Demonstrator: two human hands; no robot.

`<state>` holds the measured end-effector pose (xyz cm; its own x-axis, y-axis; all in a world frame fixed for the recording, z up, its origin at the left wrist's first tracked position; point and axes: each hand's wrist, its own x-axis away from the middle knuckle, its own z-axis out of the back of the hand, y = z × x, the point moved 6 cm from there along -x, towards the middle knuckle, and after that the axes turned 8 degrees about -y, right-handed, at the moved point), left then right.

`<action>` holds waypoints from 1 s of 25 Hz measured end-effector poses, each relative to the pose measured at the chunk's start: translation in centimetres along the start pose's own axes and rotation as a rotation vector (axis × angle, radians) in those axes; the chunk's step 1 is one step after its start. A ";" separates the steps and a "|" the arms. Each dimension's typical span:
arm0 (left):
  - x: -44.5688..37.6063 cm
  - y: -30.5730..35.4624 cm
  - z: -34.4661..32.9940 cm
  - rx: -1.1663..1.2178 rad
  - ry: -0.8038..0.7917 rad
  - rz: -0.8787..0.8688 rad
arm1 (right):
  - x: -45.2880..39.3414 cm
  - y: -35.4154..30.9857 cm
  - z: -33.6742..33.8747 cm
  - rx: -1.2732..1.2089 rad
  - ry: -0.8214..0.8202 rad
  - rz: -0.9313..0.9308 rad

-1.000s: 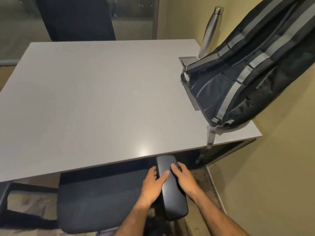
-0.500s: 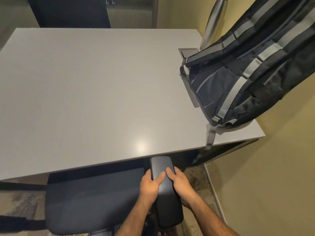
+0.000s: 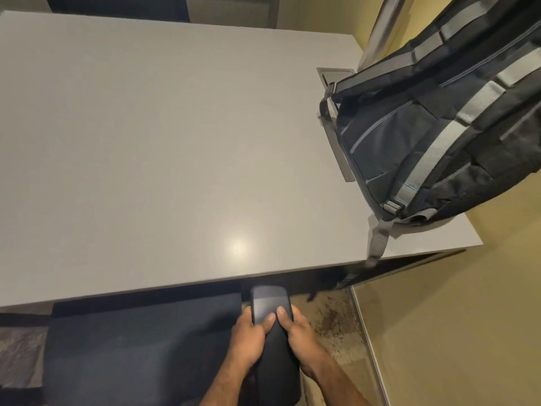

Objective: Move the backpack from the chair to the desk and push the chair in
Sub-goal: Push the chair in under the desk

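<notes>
A black backpack [image 3: 433, 133] with grey straps lies on the right end of the grey desk [image 3: 164, 148], leaning against the yellow wall; one strap hangs over the desk's front edge. Below the desk's front edge stands the dark chair [image 3: 140, 341], its seat partly under the desktop. My left hand [image 3: 248, 338] and my right hand [image 3: 298, 332] both grip the chair's black armrest [image 3: 270, 306], one on each side, fingers curled over its top. The armrest's front tip almost touches the desk edge.
A steel bottle [image 3: 383, 27] stands behind the backpack by the wall. A grey cable hatch [image 3: 330, 76] is set in the desktop beside it. The yellow wall [image 3: 468, 317] closes the right side. Another dark chair [image 3: 117, 4] stands behind the desk.
Both hands have stayed on the armrest while the chair slid forward, further under the desk. The backpack has not moved.
</notes>
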<state>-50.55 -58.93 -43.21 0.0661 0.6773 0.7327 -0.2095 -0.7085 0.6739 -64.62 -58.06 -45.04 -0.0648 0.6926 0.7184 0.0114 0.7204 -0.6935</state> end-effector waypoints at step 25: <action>18.3 11.0 20.8 -1.357 0.432 -0.361 | 12.5 -16.2 -12.3 1.416 0.219 0.549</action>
<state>-31.41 -58.50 -20.41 0.0735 0.9515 0.2987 -0.9973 0.0684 0.0276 -53.29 -60.58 -24.16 -0.2246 0.9362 0.2703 -0.9538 -0.1544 -0.2578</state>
